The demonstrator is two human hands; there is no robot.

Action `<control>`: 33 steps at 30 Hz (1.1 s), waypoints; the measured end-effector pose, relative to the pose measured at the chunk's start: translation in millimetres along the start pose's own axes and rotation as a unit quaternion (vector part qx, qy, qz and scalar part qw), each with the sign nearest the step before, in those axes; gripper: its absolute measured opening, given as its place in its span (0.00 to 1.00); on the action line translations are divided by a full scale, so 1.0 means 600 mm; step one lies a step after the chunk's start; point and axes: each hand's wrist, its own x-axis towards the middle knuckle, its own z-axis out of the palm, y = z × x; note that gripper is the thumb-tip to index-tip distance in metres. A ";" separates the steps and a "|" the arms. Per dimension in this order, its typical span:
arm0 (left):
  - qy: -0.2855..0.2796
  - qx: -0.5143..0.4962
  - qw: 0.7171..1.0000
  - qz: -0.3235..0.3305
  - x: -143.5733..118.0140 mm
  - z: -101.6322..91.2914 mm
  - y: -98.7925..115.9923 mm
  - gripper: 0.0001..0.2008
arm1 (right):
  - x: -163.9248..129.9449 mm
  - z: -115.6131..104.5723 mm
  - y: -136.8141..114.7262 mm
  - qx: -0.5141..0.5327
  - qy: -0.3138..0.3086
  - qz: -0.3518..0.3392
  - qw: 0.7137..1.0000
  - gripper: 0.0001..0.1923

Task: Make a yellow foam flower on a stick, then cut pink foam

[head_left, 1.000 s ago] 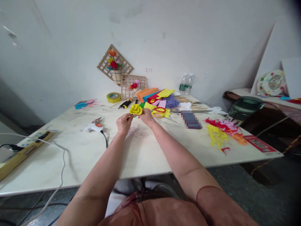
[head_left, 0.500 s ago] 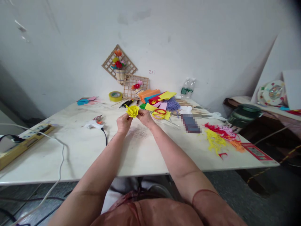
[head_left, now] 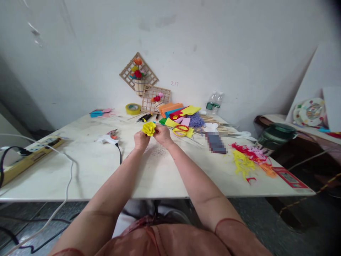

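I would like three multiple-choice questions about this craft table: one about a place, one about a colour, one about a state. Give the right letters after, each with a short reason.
1. Where does the glue gun lie on the table?
A. left of the hands
B. right of the hands
C. under the foam sheets

2. What colour is the foam flower?
A. red
B. yellow
C. blue

3. How is the flower held?
A. by the left hand alone
B. lying free on the table
C. between both hands

Answers:
1 A, it lies left of the left hand, its cord running toward the table edge.
2 B, its petals are yellow.
3 C, the left hand and right hand both grip it above the table.
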 end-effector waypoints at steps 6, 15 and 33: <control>-0.004 -0.001 1.000 -0.021 -0.001 0.001 0.001 0.10 | -0.004 0.004 -0.001 -0.075 0.025 -0.030 0.996 0.07; -0.037 -0.034 0.999 -0.020 -0.008 -0.006 0.003 0.07 | -0.005 0.005 0.013 -0.101 0.101 0.004 0.990 0.07; -0.041 -0.407 0.832 -0.375 0.035 0.008 0.021 0.09 | -0.001 0.008 0.050 -0.064 0.097 0.109 0.987 0.05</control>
